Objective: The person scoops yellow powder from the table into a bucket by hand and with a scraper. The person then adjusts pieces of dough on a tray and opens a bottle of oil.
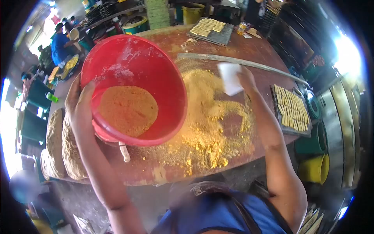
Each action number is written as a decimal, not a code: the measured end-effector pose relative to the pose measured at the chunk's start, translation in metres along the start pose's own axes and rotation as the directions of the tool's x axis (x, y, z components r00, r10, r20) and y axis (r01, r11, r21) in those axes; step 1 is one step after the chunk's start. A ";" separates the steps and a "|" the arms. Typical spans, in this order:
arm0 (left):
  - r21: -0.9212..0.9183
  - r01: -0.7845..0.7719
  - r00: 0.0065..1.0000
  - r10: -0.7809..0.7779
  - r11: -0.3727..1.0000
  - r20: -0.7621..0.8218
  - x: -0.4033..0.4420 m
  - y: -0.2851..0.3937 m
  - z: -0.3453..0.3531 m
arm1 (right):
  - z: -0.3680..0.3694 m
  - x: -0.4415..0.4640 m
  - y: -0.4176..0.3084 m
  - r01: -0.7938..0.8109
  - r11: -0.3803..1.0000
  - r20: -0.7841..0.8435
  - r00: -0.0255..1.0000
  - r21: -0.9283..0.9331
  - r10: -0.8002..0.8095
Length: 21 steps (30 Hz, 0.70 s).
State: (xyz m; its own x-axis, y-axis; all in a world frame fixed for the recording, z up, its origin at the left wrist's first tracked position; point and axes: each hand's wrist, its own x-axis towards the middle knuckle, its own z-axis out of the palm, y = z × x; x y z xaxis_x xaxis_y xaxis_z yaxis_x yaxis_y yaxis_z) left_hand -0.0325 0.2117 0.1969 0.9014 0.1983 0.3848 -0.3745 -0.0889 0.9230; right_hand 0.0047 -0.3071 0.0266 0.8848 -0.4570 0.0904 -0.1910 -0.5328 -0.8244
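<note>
My left hand (79,99) grips the left rim of a large red plastic bowl (168,87), tilted with its mouth facing me. Inside it lies a mound of orange-brown crumbly powder (128,109), and white dust clings to the upper wall. In my right hand (247,80) is a flat white dough scraper (230,78), held above the table, slightly blurred. Below and between the hands, yellow crumbs and powder (212,142) are spread over the tabletop. A white-handled tool (124,153) sticks out from under the bowl; its other end is hidden.
On the reddish table (255,48), a long flat bar (241,61) lies across the far side. Trays of dough sticks stand at the back (212,33) and right (290,109). Thick dough slabs (72,148) lie at left. A person in blue (59,48) stands far left.
</note>
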 end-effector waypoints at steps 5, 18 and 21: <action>0.107 0.037 0.983 -0.017 0.994 -0.182 -0.011 0.017 0.017 | -0.040 0.131 0.237 -0.050 0.869 -0.103 0.995 -0.493 -0.001; 0.157 0.095 0.993 -0.082 0.983 -0.089 -0.020 0.019 0.046 | 0.197 0.113 0.126 -0.107 0.991 0.591 0.805 0.078 0.040; 0.285 0.125 0.965 -0.049 0.950 -0.258 -0.020 0.007 0.040 | 0.168 0.081 0.109 -0.393 0.848 0.640 0.763 0.355 0.085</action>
State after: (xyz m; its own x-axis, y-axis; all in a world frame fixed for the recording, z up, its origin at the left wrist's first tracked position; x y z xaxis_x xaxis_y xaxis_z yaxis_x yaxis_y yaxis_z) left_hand -0.0442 0.1686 0.1960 0.8323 0.4476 0.3272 -0.1813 -0.3380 0.9235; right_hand 0.1272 -0.2825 -0.1498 0.9313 0.0618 -0.3589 -0.3584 -0.0195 -0.9334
